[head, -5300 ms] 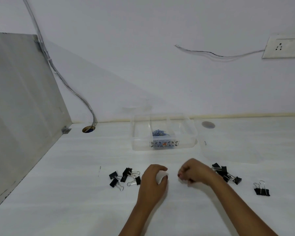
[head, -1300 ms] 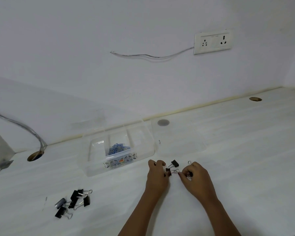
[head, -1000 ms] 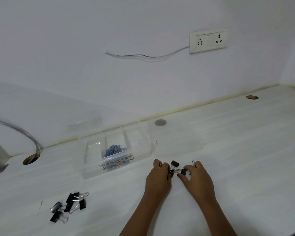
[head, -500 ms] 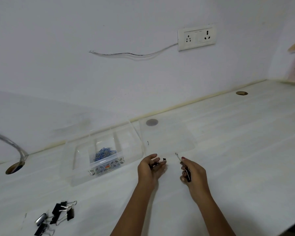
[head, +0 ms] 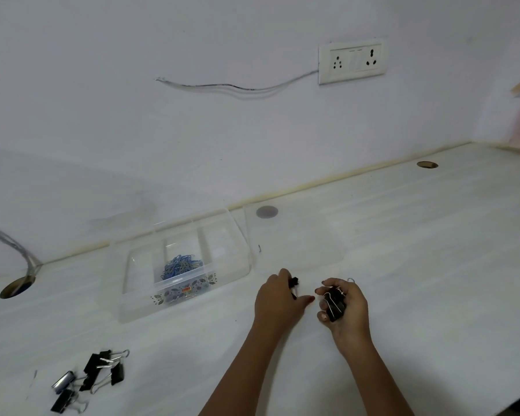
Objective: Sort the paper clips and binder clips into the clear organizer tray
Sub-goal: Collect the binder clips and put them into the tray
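Because the tray (head: 143,274) sits to the left of both hands and farther off, the coming move turns on a reach leftward and away from the person. Its long axis runs left to right, the right end swung a little farther off, so its three compartments stand side by side along that line. The right compartment is the one nearest the hands, and no clips can be made out in it. The middle one holds a heap of blue paper clips (head: 180,265). The left one also shows nothing dark inside.

The left hand (head: 278,301) is the nearer of the two to the tray, close to its near right corner but apart from it. Its fingers curl round a small black binder clip (head: 294,282), mostly hidden, with only a dark end showing past the knuckles. The right hand (head: 350,307) lies just right of it with a narrow gap between them, and the two do not touch. It cups a bunch (head: 333,303) of black binder clips, wire handles uppermost, with fingers and thumb closed round them.

Both hands hover low over the desk (head: 403,265), near the clear lid (head: 297,244), which lies flat just right of the tray. A pile (head: 93,370) of binder clips lies on the near left of the desk, well apart from hands and tray. My judgement is that the left hand's clip would go in first, as it has the shorter path.
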Demonstrator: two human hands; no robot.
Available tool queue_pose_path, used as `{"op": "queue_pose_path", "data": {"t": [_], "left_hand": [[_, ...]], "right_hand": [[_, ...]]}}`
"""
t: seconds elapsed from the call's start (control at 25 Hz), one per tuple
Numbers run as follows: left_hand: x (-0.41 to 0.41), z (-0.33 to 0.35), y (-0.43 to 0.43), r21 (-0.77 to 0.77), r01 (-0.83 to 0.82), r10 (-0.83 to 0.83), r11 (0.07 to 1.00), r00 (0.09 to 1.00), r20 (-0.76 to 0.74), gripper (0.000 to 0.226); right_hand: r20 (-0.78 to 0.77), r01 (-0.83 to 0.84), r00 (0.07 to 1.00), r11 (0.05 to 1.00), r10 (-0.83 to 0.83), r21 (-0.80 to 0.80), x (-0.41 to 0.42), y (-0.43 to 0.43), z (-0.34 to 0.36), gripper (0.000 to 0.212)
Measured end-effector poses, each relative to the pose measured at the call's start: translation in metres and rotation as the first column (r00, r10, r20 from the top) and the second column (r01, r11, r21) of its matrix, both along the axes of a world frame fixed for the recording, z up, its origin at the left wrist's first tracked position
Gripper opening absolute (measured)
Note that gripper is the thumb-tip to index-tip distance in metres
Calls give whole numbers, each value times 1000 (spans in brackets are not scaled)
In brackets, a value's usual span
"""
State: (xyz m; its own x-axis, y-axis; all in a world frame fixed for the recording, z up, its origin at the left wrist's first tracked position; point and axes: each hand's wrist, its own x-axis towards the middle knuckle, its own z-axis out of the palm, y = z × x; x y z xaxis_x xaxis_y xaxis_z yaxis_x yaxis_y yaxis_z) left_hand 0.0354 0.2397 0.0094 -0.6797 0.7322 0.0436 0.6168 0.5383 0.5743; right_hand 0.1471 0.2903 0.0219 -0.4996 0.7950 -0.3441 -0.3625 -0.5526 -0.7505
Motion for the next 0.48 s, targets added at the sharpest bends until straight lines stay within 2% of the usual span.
{"op": "queue_pose_path", "data": {"t": [0.12,0.2,0.24,0.28,0.36,0.4,0.48], "left_hand": [[6,-1,0,-36,-18,13,999,992,-127,27],[3,0,-7,23,-14,16,1000,997,-73,22],[-2,2,-11,98,-26,25,995,1000,15,20],[-8,9,-17,173,-74,45,982,985,169,29],[-26,28,-30,321,-250,55,914,857,512,39],[-37,40,-37,375,-336,35,864,783,621,35],[-65,65,-46,474,-423,42,772,778,626,30]], "right_hand": [[111,-20,994,997,13,69,-3,-1,-2,38],[200,-47,980,984,12,172,-6,-3,-3,36],[235,-77,972,972,23,223,-7,-5,-3,31],[261,-121,964,958,51,259,-10,-9,-2,27],[283,-208,952,930,121,303,-20,-16,7,24],[282,-245,947,914,154,324,-29,-19,14,27],[278,-339,929,863,244,375,-58,-22,37,29]]}}
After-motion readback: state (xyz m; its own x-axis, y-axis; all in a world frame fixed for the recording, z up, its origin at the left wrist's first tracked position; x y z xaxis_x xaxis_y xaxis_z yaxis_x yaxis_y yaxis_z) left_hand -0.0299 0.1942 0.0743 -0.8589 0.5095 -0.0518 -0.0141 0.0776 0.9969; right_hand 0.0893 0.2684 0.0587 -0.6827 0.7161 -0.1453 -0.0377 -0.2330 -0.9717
